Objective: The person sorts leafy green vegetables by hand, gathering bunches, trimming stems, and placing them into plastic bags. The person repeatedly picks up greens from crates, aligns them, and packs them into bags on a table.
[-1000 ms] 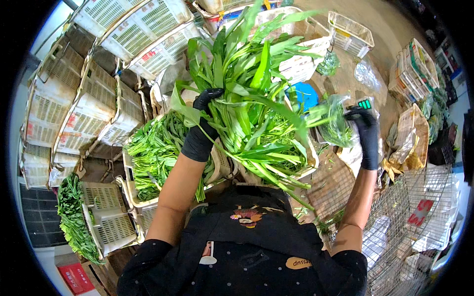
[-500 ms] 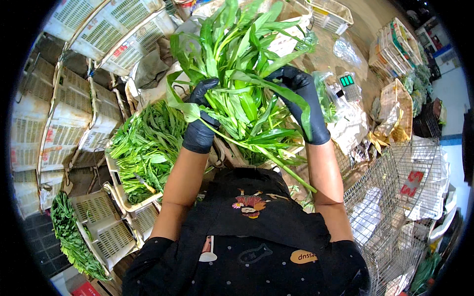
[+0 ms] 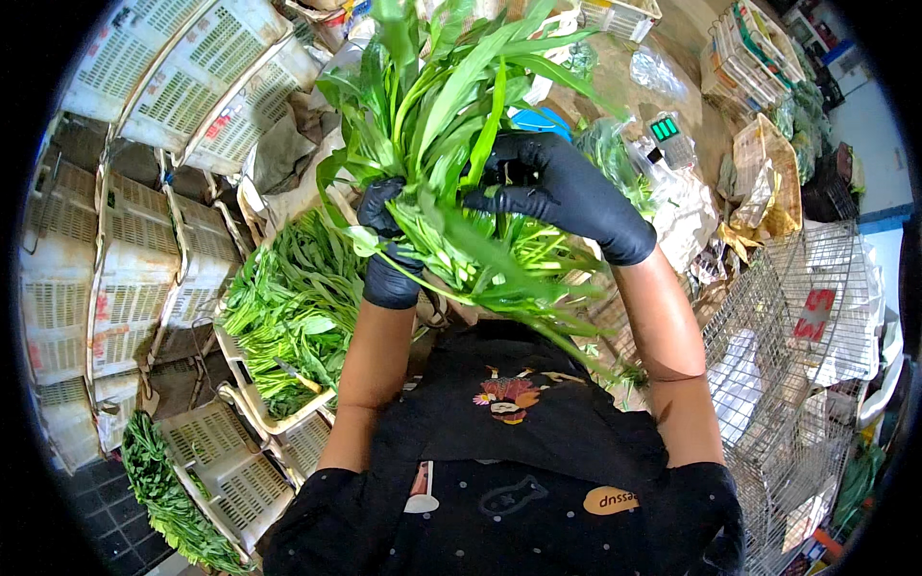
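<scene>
A large bunch of water spinach [image 3: 437, 110], with long green leaves and pale stems, is held up in front of me. My left hand [image 3: 389, 235], in a black glove, is closed around the left side of its stems. On the other side my right hand [image 3: 576, 192], also gloved in black, has its thumb and fingers drawn together at a yellowish-green leaf [image 3: 488, 130]. Part of those fingertips is hidden by the greens. Loose stems below the hands look blurred. More water spinach [image 3: 298, 322] fills a crate below and left of the bunch.
Stacked white plastic crates [image 3: 134, 259] stand along the left. Another heap of greens [image 3: 178, 494] lies by a crate at lower left. To the right are a wire cage [image 3: 768, 384], a scale with a lit green display [image 3: 665, 129], plastic bags and a tan basket [image 3: 768, 158].
My right hand has come inward and turned, its fingers now reaching left to a leaf. The left hand has closed more tightly around the stems. The long leaf over my right hand has dropped away.
</scene>
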Demonstrator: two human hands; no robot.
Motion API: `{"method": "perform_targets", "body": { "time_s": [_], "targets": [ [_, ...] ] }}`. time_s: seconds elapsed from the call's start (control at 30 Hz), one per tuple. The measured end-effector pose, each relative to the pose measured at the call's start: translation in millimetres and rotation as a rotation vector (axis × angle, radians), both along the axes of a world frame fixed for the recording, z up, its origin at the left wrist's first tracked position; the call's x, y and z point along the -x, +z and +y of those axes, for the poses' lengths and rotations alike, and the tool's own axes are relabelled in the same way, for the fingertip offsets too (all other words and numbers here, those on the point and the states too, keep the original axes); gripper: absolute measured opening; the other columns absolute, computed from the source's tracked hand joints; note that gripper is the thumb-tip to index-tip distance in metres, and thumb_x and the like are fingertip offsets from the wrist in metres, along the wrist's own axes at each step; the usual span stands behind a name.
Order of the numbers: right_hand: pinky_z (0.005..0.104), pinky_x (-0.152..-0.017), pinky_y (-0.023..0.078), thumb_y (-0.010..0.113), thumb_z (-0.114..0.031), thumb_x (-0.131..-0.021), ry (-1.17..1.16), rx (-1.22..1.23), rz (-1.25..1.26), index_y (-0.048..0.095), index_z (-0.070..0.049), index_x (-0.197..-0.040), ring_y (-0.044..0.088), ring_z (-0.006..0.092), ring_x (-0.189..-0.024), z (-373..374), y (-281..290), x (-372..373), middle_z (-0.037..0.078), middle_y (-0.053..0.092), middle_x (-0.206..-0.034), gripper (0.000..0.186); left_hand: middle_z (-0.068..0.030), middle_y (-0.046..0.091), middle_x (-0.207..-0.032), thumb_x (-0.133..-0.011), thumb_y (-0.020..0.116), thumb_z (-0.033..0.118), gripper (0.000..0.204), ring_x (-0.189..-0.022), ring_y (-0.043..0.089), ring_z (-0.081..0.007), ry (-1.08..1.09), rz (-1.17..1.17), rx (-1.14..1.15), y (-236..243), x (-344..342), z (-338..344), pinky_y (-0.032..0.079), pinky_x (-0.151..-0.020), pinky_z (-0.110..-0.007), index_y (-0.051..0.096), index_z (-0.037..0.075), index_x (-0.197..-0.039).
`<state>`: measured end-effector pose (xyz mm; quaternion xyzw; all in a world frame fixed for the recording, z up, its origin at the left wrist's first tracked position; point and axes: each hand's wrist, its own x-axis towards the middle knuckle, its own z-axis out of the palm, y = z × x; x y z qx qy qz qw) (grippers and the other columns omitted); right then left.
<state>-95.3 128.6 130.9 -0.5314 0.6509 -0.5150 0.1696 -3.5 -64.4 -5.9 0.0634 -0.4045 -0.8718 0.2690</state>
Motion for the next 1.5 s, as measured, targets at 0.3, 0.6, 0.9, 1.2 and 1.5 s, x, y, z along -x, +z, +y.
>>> {"method": "perform_targets", "body": {
  "time_s": [0.3,0.6,0.9,1.2,1.5],
  "targets": [
    [0.0355,-0.071,0.042,0.059,-0.018,-0.072,-0.165,0.192,0.172,0.051,-0.002,-0.097,0.051,0.0309,-0.082,12.5,7.2,0.4,0.015,0.054,-0.091,0.031,-0.0099,0.053,-0.086,-0.078,0.044,0.011,0.014,-0.081,0.052,-0.0198,0.034,-0.051,0.029,4.8,-28.6,3.5,0.044,-0.074,-0.032,0.053,0.002,-0.084],
    [0.0363,-0.063,0.041,0.055,-0.011,-0.070,-0.179,-0.116,0.382,0.053,0.000,-0.089,0.052,0.0340,-0.074,35.7,-18.1,34.1,0.019,0.054,-0.081,0.023,-0.0095,0.052,-0.084,-0.079,0.043,0.012,0.015,-0.080,0.052,-0.0194,0.044,-0.062,0.038,-2.6,-32.3,13.0,0.043,-0.073,-0.031,0.053,0.002,-0.083],
    [0.0330,-0.071,0.040,0.055,-0.014,-0.072,-0.435,-0.415,0.123,0.053,-0.002,-0.088,0.052,0.0282,-0.080,93.3,-88.0,70.8,0.016,0.054,-0.088,0.021,-0.0092,0.052,-0.083,-0.079,0.043,0.013,0.015,-0.079,0.051,-0.0191,0.077,-0.081,0.057,0.5,-45.7,10.5,0.043,-0.072,-0.031,0.052,0.002,-0.083],
    [0.0290,-0.078,0.041,0.060,-0.009,-0.070,0.309,0.009,-0.293,0.051,0.001,-0.100,0.053,0.0166,-0.087,71.8,-61.6,33.1,0.010,0.057,-0.093,0.033,-0.0089,0.052,-0.082,-0.079,0.043,0.014,0.015,-0.078,0.051,-0.0188,0.076,-0.104,0.076,2.2,-46.4,19.7,0.043,-0.071,-0.031,0.052,0.003,-0.083],
    [0.0286,-0.085,0.036,0.062,-0.008,-0.071,0.246,-0.074,-0.379,0.047,0.001,-0.107,0.047,0.0144,-0.094,47.7,-42.9,-14.6,0.008,0.051,-0.105,0.040,-0.0086,0.051,-0.081,-0.079,0.042,0.014,0.015,-0.077,0.051,-0.0184,0.093,-0.099,0.094,3.1,-39.3,27.0,0.043,-0.071,-0.030,0.052,0.003,-0.083]
  ]
}}
